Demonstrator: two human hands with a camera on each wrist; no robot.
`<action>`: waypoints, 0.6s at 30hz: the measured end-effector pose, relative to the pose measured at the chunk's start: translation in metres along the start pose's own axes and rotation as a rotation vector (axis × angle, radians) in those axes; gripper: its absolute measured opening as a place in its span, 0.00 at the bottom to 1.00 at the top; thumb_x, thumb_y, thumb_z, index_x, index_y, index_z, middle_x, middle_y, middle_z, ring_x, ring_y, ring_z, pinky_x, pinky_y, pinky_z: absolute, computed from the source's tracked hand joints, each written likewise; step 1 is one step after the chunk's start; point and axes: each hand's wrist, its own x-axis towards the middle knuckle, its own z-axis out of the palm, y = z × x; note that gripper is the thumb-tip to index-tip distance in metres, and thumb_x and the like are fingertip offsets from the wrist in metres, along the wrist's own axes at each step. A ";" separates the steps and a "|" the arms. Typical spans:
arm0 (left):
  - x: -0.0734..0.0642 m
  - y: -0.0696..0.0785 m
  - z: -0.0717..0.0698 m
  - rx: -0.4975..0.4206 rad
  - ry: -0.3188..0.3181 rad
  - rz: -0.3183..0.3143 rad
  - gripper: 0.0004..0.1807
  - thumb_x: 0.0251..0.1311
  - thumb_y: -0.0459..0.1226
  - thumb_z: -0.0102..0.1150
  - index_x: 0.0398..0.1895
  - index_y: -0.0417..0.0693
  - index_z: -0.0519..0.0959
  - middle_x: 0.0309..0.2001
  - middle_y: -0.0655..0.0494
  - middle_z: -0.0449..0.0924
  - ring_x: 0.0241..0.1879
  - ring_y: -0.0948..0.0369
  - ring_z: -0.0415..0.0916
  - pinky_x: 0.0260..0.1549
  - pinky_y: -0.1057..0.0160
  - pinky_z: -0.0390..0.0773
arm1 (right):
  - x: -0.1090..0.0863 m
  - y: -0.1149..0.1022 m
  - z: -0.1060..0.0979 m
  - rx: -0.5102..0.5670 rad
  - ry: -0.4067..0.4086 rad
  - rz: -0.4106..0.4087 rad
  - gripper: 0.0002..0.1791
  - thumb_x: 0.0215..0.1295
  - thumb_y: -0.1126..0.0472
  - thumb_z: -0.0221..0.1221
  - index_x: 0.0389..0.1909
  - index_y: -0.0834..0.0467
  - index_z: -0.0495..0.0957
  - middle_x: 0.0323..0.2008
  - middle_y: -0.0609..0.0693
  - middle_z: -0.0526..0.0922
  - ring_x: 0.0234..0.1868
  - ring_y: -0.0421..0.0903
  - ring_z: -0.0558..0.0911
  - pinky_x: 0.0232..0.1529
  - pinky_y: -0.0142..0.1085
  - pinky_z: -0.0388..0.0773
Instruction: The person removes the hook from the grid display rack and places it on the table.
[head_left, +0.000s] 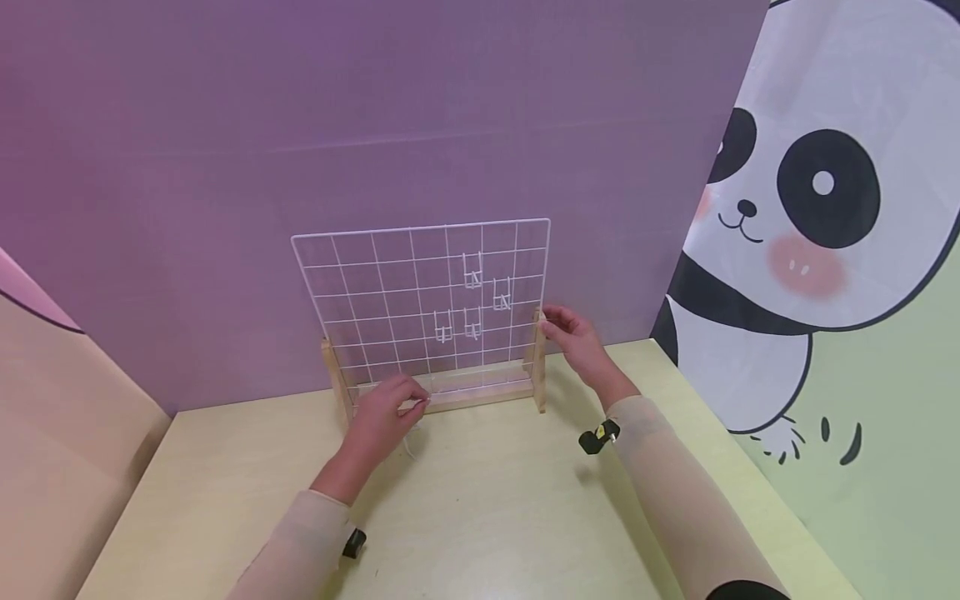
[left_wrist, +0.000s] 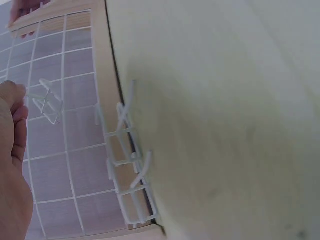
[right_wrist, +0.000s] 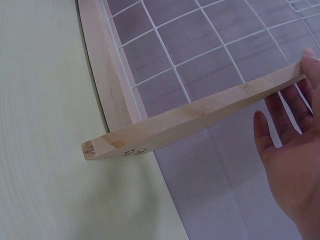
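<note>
A white wire grid panel [head_left: 390,304] stands tilted in a wooden stand [head_left: 472,400] on the table. My left hand [head_left: 382,417] is low in front of the panel. Between its thumb and fingers it pinches a white wire hook [left_wrist: 47,102], best seen in the left wrist view. Two more white hooks, one nearer [left_wrist: 132,200] and one farther [left_wrist: 122,132], are by the stand's base rail, mostly hidden behind that hand in the head view. My right hand [head_left: 577,342] grips the stand's right upright [right_wrist: 200,112] near its top, thumb on the edge.
Several white wire hooks, such as the top one [head_left: 472,273], hang on the right half of the panel. A purple backdrop [head_left: 450,100] rises just behind the table [head_left: 480,517]. A panda-printed sheet [head_left: 825,292] borders the right side.
</note>
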 end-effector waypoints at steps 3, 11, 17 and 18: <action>-0.002 0.001 0.003 -0.017 -0.069 -0.020 0.11 0.61 0.26 0.79 0.38 0.49 0.88 0.40 0.58 0.86 0.42 0.56 0.86 0.43 0.54 0.89 | 0.001 0.000 0.000 0.001 0.000 0.000 0.22 0.84 0.58 0.63 0.71 0.63 0.78 0.66 0.61 0.82 0.69 0.54 0.79 0.79 0.52 0.70; -0.004 -0.001 0.011 -0.007 -0.202 -0.022 0.10 0.62 0.27 0.79 0.39 0.48 0.88 0.41 0.59 0.86 0.43 0.58 0.87 0.46 0.55 0.90 | 0.001 0.000 0.001 0.007 0.004 -0.002 0.22 0.84 0.59 0.63 0.71 0.64 0.78 0.65 0.61 0.83 0.68 0.54 0.80 0.79 0.52 0.70; -0.005 -0.003 0.016 0.019 -0.279 -0.011 0.10 0.62 0.27 0.79 0.37 0.49 0.87 0.40 0.60 0.85 0.43 0.58 0.85 0.48 0.54 0.88 | 0.001 0.000 0.000 0.005 0.005 0.011 0.22 0.84 0.57 0.63 0.71 0.63 0.78 0.66 0.59 0.83 0.69 0.54 0.80 0.79 0.52 0.71; -0.005 -0.003 0.017 0.019 -0.289 -0.012 0.11 0.62 0.27 0.79 0.37 0.50 0.87 0.40 0.61 0.84 0.43 0.58 0.85 0.48 0.54 0.88 | 0.002 0.001 0.000 0.004 0.005 0.012 0.23 0.84 0.57 0.63 0.71 0.62 0.78 0.66 0.58 0.83 0.69 0.54 0.80 0.79 0.52 0.70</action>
